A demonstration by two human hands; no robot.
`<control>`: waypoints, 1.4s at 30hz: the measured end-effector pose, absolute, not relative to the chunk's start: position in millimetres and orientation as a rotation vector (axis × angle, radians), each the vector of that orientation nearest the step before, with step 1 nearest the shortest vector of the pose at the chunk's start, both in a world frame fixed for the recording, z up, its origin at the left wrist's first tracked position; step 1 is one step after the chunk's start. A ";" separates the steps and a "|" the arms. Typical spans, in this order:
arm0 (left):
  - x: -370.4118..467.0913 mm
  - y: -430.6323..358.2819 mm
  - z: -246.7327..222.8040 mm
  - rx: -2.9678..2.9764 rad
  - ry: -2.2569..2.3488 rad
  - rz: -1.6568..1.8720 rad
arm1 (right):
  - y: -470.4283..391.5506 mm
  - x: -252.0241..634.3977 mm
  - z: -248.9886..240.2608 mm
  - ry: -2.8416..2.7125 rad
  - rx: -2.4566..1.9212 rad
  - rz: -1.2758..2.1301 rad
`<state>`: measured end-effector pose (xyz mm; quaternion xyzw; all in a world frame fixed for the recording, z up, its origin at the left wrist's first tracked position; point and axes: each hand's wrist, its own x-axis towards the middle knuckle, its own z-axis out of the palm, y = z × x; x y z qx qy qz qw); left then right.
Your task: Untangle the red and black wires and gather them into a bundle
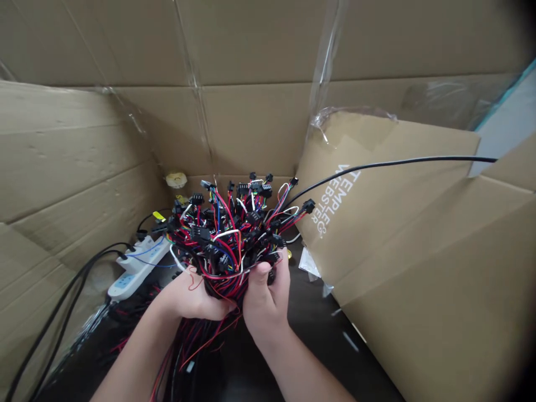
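A thick bundle of wire harnesses [228, 237] with black plastic connectors fills the middle of the head view. Its wires are red, black, white and blue, and the connector ends fan out at the top. My left hand [195, 296] is wrapped round the bundle from the left, below the connectors. From the right, my right hand [268, 298] clasps the same bundle, thumb pointing up and fingers partly hidden behind it. Loose wire tails [205, 340] hang down between my forearms.
Cardboard walls [251, 123] stand behind and on both sides. A white power strip [140, 271] with plugged-in black cords lies at the left on the dark table [310, 318]. A black cable [377, 164] crosses the right side. More wires [125, 324] lie beyond my left forearm.
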<state>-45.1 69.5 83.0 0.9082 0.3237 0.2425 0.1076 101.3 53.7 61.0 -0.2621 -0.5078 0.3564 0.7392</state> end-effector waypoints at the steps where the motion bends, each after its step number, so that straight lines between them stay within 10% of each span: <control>1: -48.2 69.3 86.2 2.696 0.953 0.690 | 54.2 101.7 61.4 -1.118 -0.576 0.763; 7: -63.3 67.2 104.5 2.535 0.990 0.353 | 58.6 101.4 61.7 -0.968 -0.578 0.859; 33: -15.0 73.7 47.6 2.613 1.160 0.808 | 88.6 130.4 105.8 -0.486 -0.465 1.384; 42: -16.4 73.7 58.7 2.567 1.167 0.808 | 69.0 172.0 80.0 -0.640 -0.693 1.038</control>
